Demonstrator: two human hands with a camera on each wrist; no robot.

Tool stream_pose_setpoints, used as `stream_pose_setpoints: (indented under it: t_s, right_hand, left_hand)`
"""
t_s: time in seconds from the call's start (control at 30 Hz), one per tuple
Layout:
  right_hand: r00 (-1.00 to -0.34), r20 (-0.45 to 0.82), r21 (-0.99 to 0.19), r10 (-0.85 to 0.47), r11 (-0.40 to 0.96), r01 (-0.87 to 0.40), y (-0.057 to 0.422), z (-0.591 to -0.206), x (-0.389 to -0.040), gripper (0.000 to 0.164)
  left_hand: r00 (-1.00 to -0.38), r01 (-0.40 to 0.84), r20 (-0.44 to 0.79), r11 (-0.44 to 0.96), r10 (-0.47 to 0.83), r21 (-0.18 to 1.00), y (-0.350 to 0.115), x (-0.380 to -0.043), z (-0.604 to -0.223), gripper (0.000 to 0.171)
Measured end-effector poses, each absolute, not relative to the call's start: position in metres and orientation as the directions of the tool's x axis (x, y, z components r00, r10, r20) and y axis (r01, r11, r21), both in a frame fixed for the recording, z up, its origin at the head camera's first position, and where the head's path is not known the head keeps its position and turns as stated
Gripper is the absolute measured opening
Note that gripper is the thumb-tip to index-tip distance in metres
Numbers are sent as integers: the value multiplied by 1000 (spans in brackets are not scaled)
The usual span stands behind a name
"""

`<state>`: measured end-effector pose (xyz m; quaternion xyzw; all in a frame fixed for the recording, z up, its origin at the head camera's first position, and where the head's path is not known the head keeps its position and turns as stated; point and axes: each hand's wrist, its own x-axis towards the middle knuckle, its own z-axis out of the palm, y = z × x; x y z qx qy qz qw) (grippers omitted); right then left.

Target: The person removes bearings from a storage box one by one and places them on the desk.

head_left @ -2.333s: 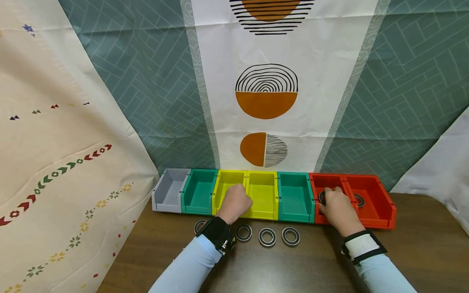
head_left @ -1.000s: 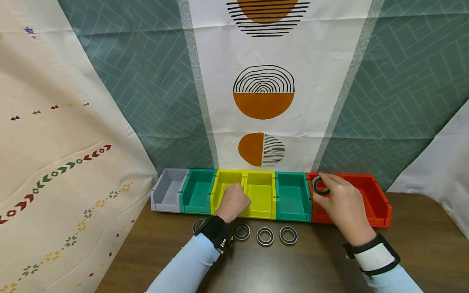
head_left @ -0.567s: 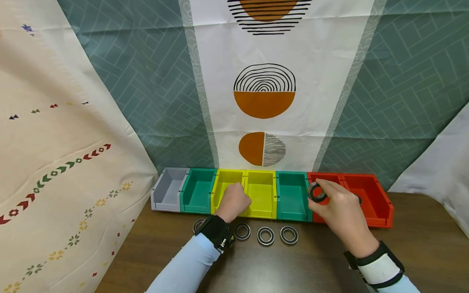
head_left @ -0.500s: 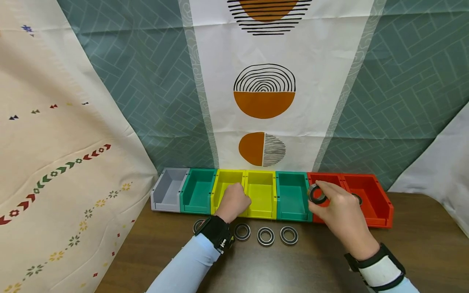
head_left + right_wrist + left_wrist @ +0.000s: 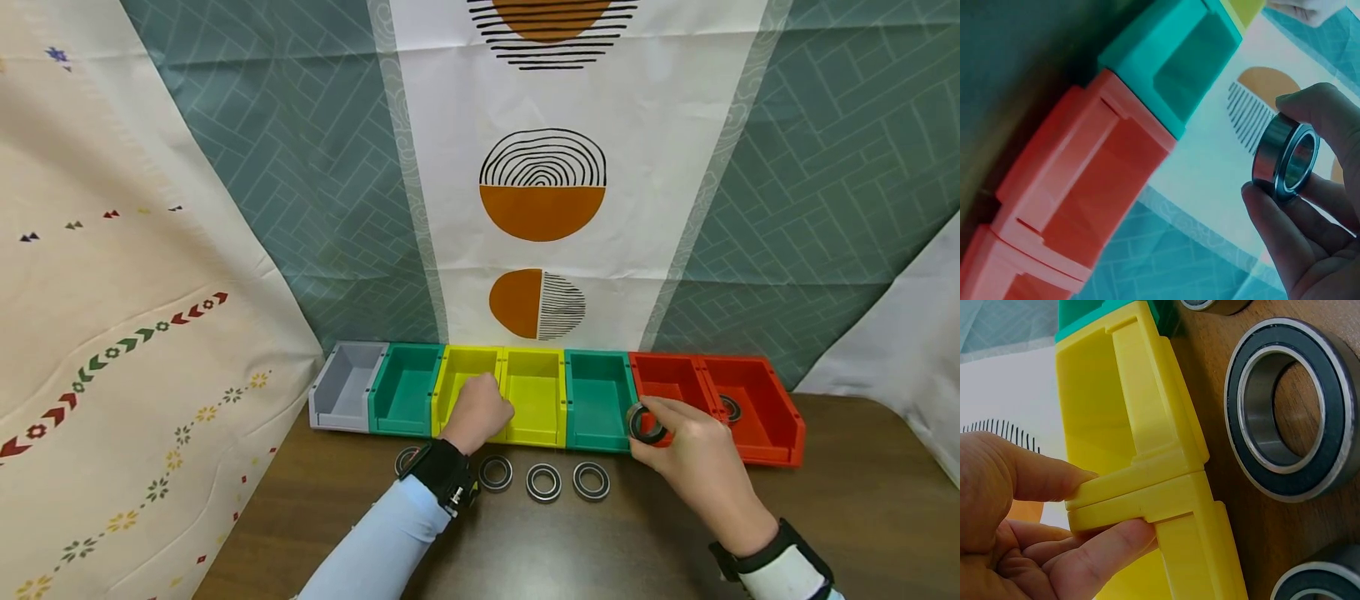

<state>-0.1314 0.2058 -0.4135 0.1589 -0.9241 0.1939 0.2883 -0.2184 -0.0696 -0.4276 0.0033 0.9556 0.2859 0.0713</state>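
Observation:
In the head view my left hand (image 5: 478, 414) is at the two yellow bins (image 5: 534, 408). The left wrist view shows its thumb and fingers pinching the adjoining side walls (image 5: 1132, 495) of those bins. My right hand (image 5: 701, 462) pinches a ball bearing (image 5: 1269, 153) between thumb and fingertips. It holds the bearing on edge near the front of the left red bin (image 5: 667, 375), by the green bin (image 5: 602, 408). Another bearing (image 5: 737, 408) sits in the right red bin (image 5: 772, 425), partly hidden by the bin wall.
Several bearings lie in a row on the wooden table (image 5: 540, 558), among them one (image 5: 543, 499) before the yellow bins and one (image 5: 400, 463) partly behind the left wrist strap. A grey bin (image 5: 348, 392) and another green bin (image 5: 408, 392) end the row at left. Cloth hangs behind.
My right hand has lifted the bearing out of the left red bin, then brought it lower and toward the bin's front left. My left hand has kept its place on the yellow bins.

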Motion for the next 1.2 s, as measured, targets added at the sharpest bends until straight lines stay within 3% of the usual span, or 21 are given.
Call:
stream_pose_setpoints:
  t_s: [0.27,0.6,0.97,1.2]
  right_hand:
    - [-814,543,-289,-206,864,-411,208,-430,-125,60]
    - [-893,376,-318,-247,871,-375,207,-447,-118,55]
    - [-903,316,-265,-290,887,-377,211,-462,-122,49]
    - [-936,225,-290,-271,898,-330,213,-467,-126,49]
  left_hand:
    - [-992,-12,-114,837,61,547,-70,-220,-427,12]
    - [-993,0,-100,842,65,540,-71,-221,-428,11]
    - [-992,-14,-111,842,55,540,-71,-220,-429,10]
    - [-992,-2,-105,842,65,540,-71,-219,-430,7]
